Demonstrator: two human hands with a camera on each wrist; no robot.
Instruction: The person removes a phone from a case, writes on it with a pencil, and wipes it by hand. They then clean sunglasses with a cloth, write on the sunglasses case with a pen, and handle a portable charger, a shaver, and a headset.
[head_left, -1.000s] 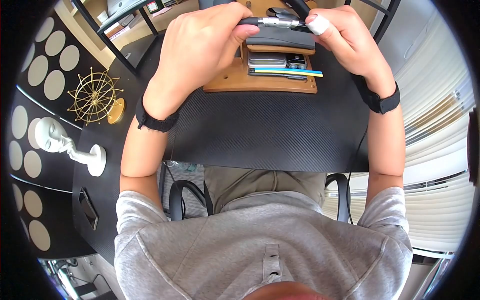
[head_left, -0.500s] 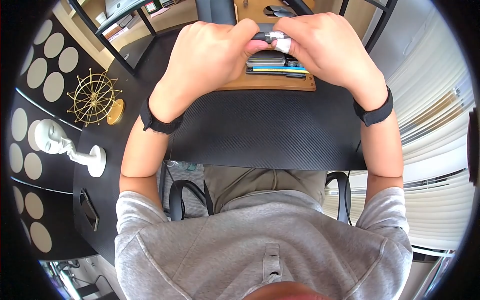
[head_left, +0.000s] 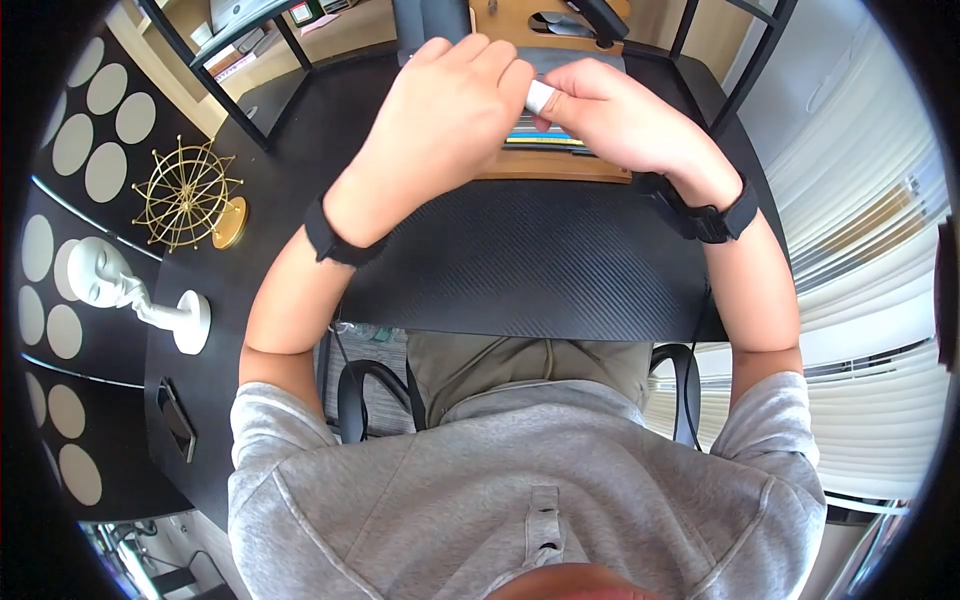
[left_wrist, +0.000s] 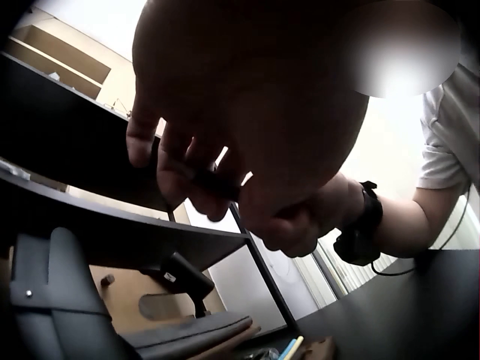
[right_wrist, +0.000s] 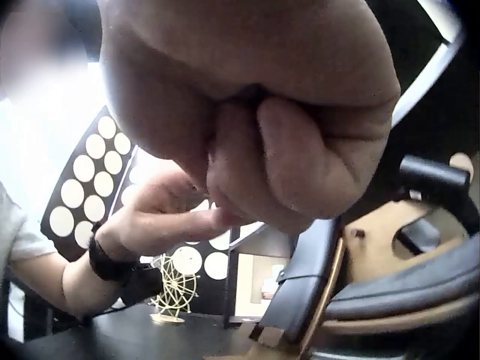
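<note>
Both hands meet over the back of the desk in the head view, the left hand (head_left: 440,130) back upward with fingers bent, the right hand (head_left: 635,125) close beside it, white tape (head_left: 540,97) on its thumb. A dark pen (left_wrist: 216,184) lies in the left hand's curled fingers in the left wrist view; its far end runs toward the right hand (left_wrist: 300,221). In the right wrist view the right hand's fingers (right_wrist: 292,161) are curled, a bit of something dark in the fold above them. From the head camera the hands hide the pen.
Behind the hands stands a wooden organiser (head_left: 560,168) with pencils and a case. On the left are a gold wheel ornament (head_left: 188,195), a white head sculpture (head_left: 98,272) and a phone (head_left: 177,420). Black shelf frames rise at both back corners.
The hands came together from apart and shifted left; the left hand turned over the pen, which has gone out of the head camera's sight. The right hand has lowered slightly.
</note>
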